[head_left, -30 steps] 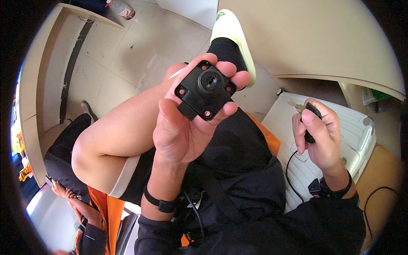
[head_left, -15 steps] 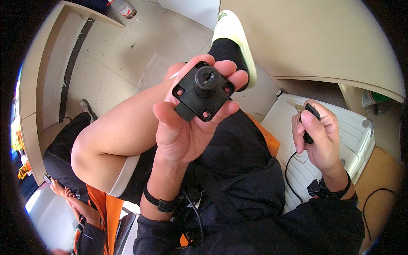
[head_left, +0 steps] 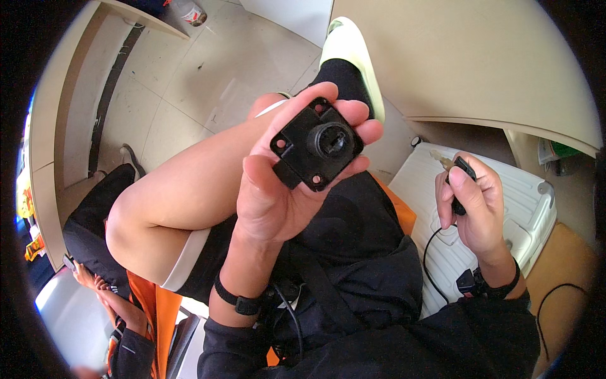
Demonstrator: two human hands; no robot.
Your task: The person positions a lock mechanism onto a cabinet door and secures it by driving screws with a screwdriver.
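A black drawer lock (head_left: 302, 151) with a square plate, corner holes and a round keyhole barrel lies in my left hand (head_left: 268, 205). My fingers curl round its far and right edges while the thumb rests by its left side. The keyhole faces up and toward the right. Over to the right, my right hand (head_left: 483, 208) pinches a key (head_left: 464, 183) by its black head between thumb and fingers. The key's metal blade points up and left, well apart from the lock.
Under my right hand stands a white ribbed suitcase (head_left: 505, 183). A beige panel (head_left: 467, 57) rises at the far right. My bent leg (head_left: 177, 196) and a pale slipper (head_left: 347, 41) are below the lock. Another person's hand (head_left: 85, 275) holds a phone at the lower left. A bottle (head_left: 191, 12) lies far off.
My left hand has shifted slightly right and turned the lock, so its barrel now leans toward the right. The right hand with the key has barely moved.
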